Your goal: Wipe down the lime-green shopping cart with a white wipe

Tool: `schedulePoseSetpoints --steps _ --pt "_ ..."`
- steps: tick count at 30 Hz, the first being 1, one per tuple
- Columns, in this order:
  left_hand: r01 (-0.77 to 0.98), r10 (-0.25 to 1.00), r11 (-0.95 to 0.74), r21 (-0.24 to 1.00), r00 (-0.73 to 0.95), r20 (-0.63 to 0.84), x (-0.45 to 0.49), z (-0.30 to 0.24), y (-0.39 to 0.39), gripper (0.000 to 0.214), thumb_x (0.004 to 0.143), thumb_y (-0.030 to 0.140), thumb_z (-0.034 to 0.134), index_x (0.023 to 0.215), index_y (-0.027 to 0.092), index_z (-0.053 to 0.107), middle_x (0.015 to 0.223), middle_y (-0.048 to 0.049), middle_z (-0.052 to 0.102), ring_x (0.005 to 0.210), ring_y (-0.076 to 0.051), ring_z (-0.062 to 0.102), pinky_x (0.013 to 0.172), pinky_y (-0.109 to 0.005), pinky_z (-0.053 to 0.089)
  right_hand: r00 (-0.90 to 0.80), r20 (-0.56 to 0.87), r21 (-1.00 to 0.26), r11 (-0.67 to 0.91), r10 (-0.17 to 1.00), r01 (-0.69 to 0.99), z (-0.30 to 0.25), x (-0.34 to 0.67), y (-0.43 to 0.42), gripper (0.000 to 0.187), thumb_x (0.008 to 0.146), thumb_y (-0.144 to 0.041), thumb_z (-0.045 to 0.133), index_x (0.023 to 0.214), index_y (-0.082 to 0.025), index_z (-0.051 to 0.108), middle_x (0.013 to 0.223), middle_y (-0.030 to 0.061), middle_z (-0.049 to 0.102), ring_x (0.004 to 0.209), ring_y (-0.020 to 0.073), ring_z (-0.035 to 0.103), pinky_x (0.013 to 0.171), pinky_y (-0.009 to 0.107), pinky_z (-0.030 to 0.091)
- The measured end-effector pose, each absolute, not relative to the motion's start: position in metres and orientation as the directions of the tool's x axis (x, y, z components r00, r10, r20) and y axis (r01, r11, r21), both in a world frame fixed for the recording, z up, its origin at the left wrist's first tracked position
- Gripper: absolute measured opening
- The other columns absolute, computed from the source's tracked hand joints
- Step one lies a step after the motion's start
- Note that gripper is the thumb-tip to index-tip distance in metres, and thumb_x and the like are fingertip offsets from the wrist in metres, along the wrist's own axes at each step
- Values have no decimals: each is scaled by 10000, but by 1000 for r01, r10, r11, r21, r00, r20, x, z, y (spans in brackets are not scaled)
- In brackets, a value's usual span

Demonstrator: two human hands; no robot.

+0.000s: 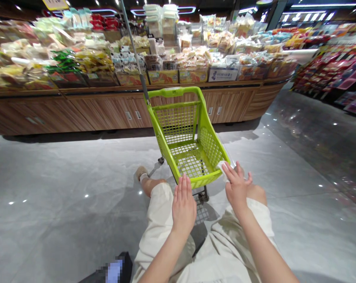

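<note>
Lime-green plastic shopping cart (211, 145), twelve o'clock, close before the person. Left hand (183, 206): open, fingers together, at the cart's near rim. Right hand (238, 184): apart from the left, fingers on a white cloth (225, 169) at the cart's right rim; grip unclear. Packaged snacks (192, 65) on a wood-grain counter (113, 112), twelve o'clock, beyond.

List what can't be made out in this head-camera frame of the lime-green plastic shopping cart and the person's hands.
Head view:
- Flat white item: the right hand covers part of it, so its kind can't be told.
- Lime-green plastic cart: its basket hides the far wheels.
- Packaged goods on the wooden display counter: labels too small to read.
- Dark object: pixelated and cut off by the bottom edge.
</note>
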State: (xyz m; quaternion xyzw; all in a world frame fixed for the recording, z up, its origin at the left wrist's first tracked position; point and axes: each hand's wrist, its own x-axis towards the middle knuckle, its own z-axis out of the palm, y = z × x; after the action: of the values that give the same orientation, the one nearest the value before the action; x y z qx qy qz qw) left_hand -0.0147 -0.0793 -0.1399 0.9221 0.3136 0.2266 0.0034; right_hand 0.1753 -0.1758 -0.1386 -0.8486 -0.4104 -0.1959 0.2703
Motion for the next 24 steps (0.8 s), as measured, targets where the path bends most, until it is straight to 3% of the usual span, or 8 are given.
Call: schedulePoseSetpoints --steps 6,10,14,18,21,24 --pt "593 589 -793 141 686 427 -12 -140 -83 822 851 114 469 1537 65 18 1596 -178 225 1488 -270 165 1173 -444 312 409 499 -309 -284 764 908 -129 85 -140 774 703 -10 350 1429 -265 432 1455 34 510 1455 213 271 1141 554 76" --pt "596 586 -793 127 688 427 -18 -141 -80 829 847 99 462 1538 74 5 1593 -169 238 1485 -262 181 1172 -440 314 309 470 -252 -210 827 945 -127 90 -147 794 696 -16 362 1438 -293 420 1461 20 502 1470 224 231 1140 568 50" --pt "578 571 -806 128 702 426 -22 -141 -77 829 856 103 466 1538 82 -5 1598 -159 224 1488 -255 172 1175 -438 312 414 543 -229 -346 730 910 -134 155 -175 778 687 -22 381 1397 -327 471 1400 3 566 1448 244 290 1125 592 86" --pt "574 574 -806 144 699 425 -18 -141 -80 829 861 110 465 1538 85 -13 1601 -162 214 1487 -268 168 1176 -449 308 564 568 -289 -496 599 819 -140 187 -185 750 687 -32 399 1370 -325 501 1384 4 581 1444 262 297 1115 604 110" --pt "585 591 -795 158 690 419 -13 -140 -83 827 856 100 463 1535 65 -9 1600 -176 208 1488 -275 161 1169 -452 319 553 563 -324 -452 614 831 -139 156 -168 763 686 -22 391 1392 -300 475 1405 20 563 1442 247 306 1129 586 98" --pt "596 594 -789 149 679 432 -11 -142 -83 823 856 98 462 1535 63 -2 1595 -182 223 1486 -273 174 1159 -449 334 431 548 -316 -300 716 900 -135 103 -144 748 710 -11 361 1407 -266 454 1434 30 534 1448 217 294 1149 547 69"
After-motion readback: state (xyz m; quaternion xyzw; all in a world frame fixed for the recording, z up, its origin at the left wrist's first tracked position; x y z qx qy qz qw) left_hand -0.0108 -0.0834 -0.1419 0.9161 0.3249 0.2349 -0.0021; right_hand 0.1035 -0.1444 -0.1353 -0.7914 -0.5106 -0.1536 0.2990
